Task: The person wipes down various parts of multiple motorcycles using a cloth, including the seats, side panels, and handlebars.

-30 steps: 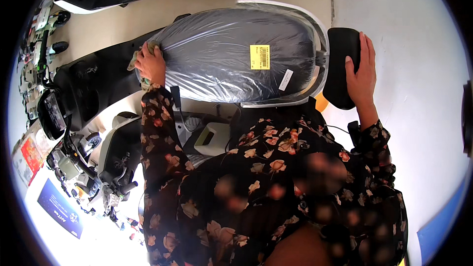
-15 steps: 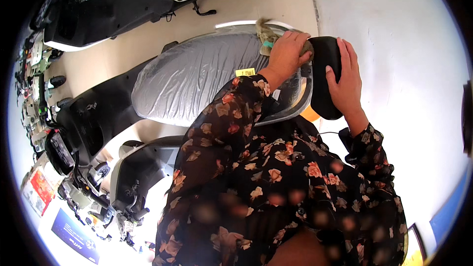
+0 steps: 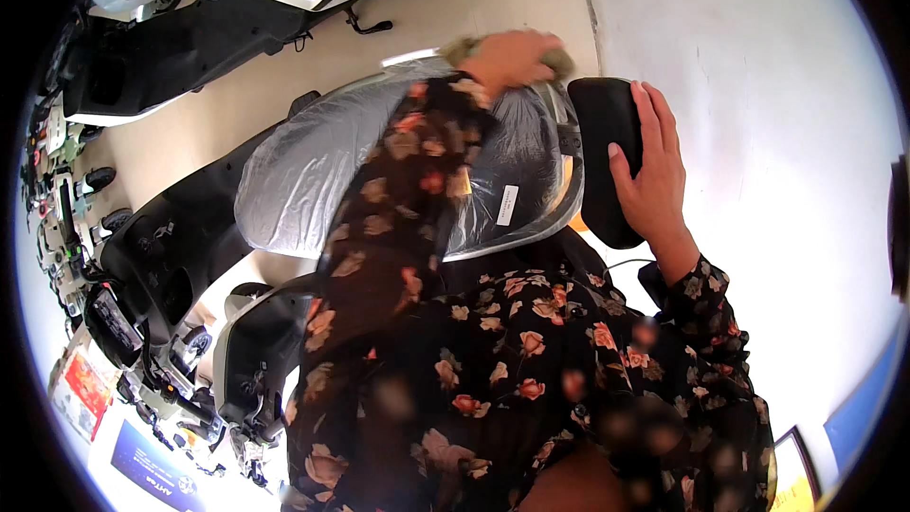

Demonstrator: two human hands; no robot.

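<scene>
Left hand [image 3: 512, 59], clutching cloth [image 3: 460, 50], moved to seat's [image 3: 303, 171] far edge, floor [image 3: 498, 0] beyond; right hand [image 3: 656, 175] unclenched on backrest [image 3: 602, 161].

Two hands [image 3: 517, 59] [image 3: 656, 180], one cloth [image 3: 559, 64], one black backrest [image 3: 602, 161] (only one) and one white label [image 3: 507, 206] show.

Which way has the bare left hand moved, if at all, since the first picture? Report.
Yes: against the dark, oblong, plastic-wrapped seat, the left hand has gone rightward, from the seat's left end to near its far right edge.
</scene>
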